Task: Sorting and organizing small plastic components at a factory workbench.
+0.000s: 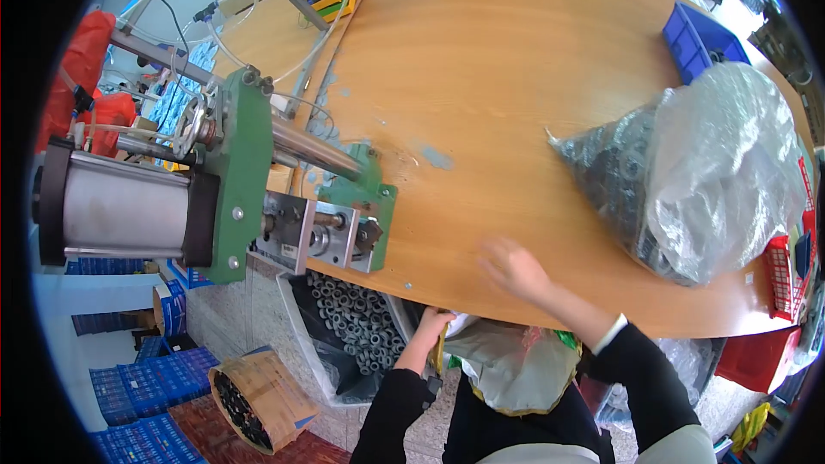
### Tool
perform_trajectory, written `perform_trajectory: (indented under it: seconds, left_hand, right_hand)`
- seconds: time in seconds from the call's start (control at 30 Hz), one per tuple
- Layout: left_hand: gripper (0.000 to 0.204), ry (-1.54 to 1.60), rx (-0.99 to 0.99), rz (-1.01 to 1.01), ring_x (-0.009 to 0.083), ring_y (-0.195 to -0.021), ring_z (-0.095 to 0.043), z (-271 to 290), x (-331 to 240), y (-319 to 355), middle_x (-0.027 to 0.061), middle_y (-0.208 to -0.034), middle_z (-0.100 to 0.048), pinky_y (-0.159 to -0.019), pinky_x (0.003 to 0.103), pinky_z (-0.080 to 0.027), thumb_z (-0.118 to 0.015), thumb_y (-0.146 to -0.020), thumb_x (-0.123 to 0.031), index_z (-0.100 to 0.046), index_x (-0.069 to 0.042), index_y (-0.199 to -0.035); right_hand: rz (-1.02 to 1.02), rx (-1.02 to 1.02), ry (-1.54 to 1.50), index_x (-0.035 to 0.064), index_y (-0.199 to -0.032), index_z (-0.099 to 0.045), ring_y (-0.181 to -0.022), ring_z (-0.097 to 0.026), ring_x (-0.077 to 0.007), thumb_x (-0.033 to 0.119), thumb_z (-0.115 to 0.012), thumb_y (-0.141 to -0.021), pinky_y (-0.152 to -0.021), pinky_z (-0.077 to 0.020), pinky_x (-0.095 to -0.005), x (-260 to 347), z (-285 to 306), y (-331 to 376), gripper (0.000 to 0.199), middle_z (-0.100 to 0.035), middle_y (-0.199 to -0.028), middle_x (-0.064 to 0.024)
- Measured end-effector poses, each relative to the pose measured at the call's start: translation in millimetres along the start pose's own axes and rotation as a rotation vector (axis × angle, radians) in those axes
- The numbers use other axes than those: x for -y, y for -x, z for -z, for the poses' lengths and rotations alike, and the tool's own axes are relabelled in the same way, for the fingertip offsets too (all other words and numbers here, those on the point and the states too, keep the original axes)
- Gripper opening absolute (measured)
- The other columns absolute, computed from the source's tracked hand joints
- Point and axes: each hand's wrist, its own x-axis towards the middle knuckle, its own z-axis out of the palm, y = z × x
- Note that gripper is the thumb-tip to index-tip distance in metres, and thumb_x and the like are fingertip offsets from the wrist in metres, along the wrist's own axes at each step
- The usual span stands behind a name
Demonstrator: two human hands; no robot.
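Note:
A whitish sack point(516, 365) with a yellowish edge lies spread over my lap, against the table's near edge. My left hand point(432, 324) is closed on the sack's left edge, just under the table rim. Over the wooden table point(481, 146), near its front edge, my right hand point(514, 268) is smeared by motion, so its fingers and anything in them cannot be made out. To the left stands a green press point(241, 176) with a metal cylinder and a steel fixture point(331, 232). Below the fixture, a white bin point(296, 326) contains many grey ring-like metal parts point(357, 322).
A large clear plastic bag point(722, 172) of dark parts sits on the right of the table, with a blue crate point(700, 39) behind it. A red basket point(780, 279) stands at the right edge. On the floor are a cardboard box point(266, 399) and blue boxes point(155, 382).

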Motion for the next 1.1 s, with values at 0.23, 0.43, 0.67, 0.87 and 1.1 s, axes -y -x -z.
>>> perform_trajectory:
  seconds: [0.23, 0.43, 0.67, 0.87, 1.1]
  left_hand:
    - [0.034, 0.028, 0.06, 0.104, 0.0173, -0.085, -0.055, 8, -11, -2, 0.0074, -0.092, -0.058, -0.076, 0.028, -0.042, -0.059, -0.064, 0.004, -0.055, 0.001, -0.098]
    - [0.035, 0.046, 0.106, 0.199, 0.0164, -0.091, -0.052, 27, -25, -5, 0.0073, -0.098, -0.056, -0.077, 0.028, -0.042, -0.059, -0.069, 0.001, -0.052, 0.0, -0.103]
    - [0.039, 0.077, 0.144, 0.183, 0.0182, -0.09, -0.054, 24, -25, -10, 0.0072, -0.099, -0.056, -0.079, 0.029, -0.044, -0.063, -0.068, 0.002, -0.051, 0.0, -0.105]
    - [0.038, 0.101, 0.098, 0.163, 0.0174, -0.088, -0.054, 22, -13, -10, 0.0063, -0.096, -0.057, -0.076, 0.028, -0.043, -0.059, -0.064, 0.005, -0.053, 0.0, -0.101]
    - [0.041, 0.011, 0.144, 0.155, 0.0196, -0.092, -0.053, 6, -9, -6, 0.0091, -0.099, -0.056, -0.078, 0.03, -0.04, -0.054, -0.062, 0.002, -0.052, 0.002, -0.102]
  right_hand:
    - [0.231, -0.089, 0.338, 0.0021, -0.123, -0.037, -0.121, -0.03, -0.0324, 0.016, -0.049, -0.082, -0.099, -0.028, -0.0387, -35, -30, -194, 0.045, -0.033, -0.13, -0.0155]
    - [0.395, 0.092, 0.424, -0.0018, -0.123, -0.036, -0.124, -0.026, -0.0293, 0.025, -0.046, -0.084, -0.104, -0.0187, -0.0379, -61, -50, -179, 0.049, -0.031, -0.132, -0.0151]
    - [0.258, 0.397, 0.448, -0.0046, -0.123, -0.036, -0.125, -0.026, -0.0249, 0.026, -0.044, -0.084, -0.103, -0.0207, -0.0357, -23, -50, 3, 0.05, -0.03, -0.134, -0.0148]
    - [0.258, 0.493, 0.526, -0.0035, -0.119, -0.041, -0.126, -0.026, -0.0224, 0.013, -0.047, -0.076, -0.103, -0.022, -0.0372, 4, -81, 105, 0.047, -0.03, -0.134, -0.0121]
    - [0.159, 0.551, 0.373, 0.0002, -0.106, -0.052, -0.118, -0.037, -0.0281, 0.012, -0.05, -0.072, -0.1, -0.027, -0.0396, -30, -100, 144, 0.037, -0.042, -0.125, -0.0151]
